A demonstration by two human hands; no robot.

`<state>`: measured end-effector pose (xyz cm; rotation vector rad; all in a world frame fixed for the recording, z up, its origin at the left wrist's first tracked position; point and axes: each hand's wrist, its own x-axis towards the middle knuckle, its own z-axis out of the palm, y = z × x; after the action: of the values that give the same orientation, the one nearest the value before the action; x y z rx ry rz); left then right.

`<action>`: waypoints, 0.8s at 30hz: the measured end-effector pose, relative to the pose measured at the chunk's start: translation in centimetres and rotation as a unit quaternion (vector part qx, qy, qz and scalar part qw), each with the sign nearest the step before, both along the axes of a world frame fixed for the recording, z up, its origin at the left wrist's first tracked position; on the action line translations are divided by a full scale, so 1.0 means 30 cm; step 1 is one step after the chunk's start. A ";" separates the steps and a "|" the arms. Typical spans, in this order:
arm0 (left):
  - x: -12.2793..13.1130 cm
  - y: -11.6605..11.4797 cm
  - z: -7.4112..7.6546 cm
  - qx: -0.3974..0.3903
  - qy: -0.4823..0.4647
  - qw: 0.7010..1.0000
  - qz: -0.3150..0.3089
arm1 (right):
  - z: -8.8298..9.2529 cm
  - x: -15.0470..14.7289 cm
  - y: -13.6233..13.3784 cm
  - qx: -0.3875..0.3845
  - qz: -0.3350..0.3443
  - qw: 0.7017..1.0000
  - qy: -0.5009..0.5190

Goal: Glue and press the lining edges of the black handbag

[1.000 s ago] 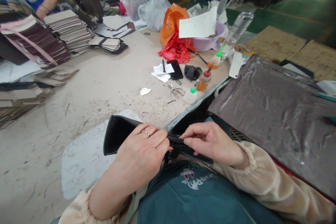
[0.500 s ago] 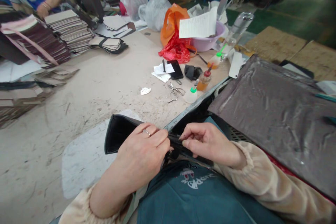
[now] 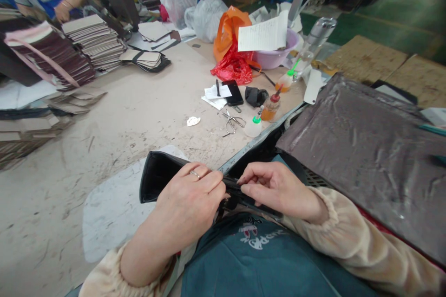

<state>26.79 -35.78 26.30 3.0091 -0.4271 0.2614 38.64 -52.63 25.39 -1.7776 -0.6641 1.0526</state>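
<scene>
A black leather-like piece (image 3: 160,176), open like a pouch at its left end, lies across my lap at the table's near edge. My left hand (image 3: 193,197) is wrapped over its middle, knuckles up, with a ring on one finger. On the right part of the same piece, my right hand (image 3: 268,189) has thumb and fingertips pinched at the black edge. The fingertips of my left hand are partly hidden. Beneath both hands is a dark green apron (image 3: 265,264) with a printed figure.
Scissors (image 3: 234,121), small glue bottles (image 3: 270,107) and a black phone (image 3: 233,93) lie ahead. Stacked pieces (image 3: 94,41) stand at left, near another person's hand (image 3: 62,10). A brown-grey covered stack (image 3: 365,148) is at right; a purple basin (image 3: 273,57) sits behind.
</scene>
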 end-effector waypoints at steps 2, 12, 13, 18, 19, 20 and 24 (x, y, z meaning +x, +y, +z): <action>0.000 -0.001 0.001 0.000 0.000 1.000 0.000 | 0.004 -0.002 0.006 -0.004 0.005 1.000 -0.007; -0.001 0.004 -0.002 0.000 0.011 1.000 -0.002 | -0.006 0.006 -0.012 0.011 0.021 0.999 0.027; -0.001 0.003 -0.001 0.000 0.009 1.000 -0.003 | -0.005 0.005 -0.010 0.009 0.020 0.999 0.023; -0.002 0.003 0.000 -0.003 -0.003 1.000 -0.001 | 0.002 -0.006 0.009 -0.006 0.004 1.000 -0.002; -0.002 0.003 0.000 -0.003 -0.001 1.000 0.001 | 0.002 -0.007 0.012 -0.005 0.001 1.000 -0.002; -0.002 0.004 0.000 -0.003 0.001 1.000 0.002 | 0.002 -0.008 0.014 -0.004 -0.002 1.000 0.000; -0.001 0.005 0.000 -0.005 0.007 1.000 -0.002 | 0.000 -0.004 0.013 -0.004 0.007 1.000 0.014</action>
<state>26.75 -35.64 26.29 2.9988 -0.4287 0.2406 38.51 -52.24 25.38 -1.7649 -0.6573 1.0882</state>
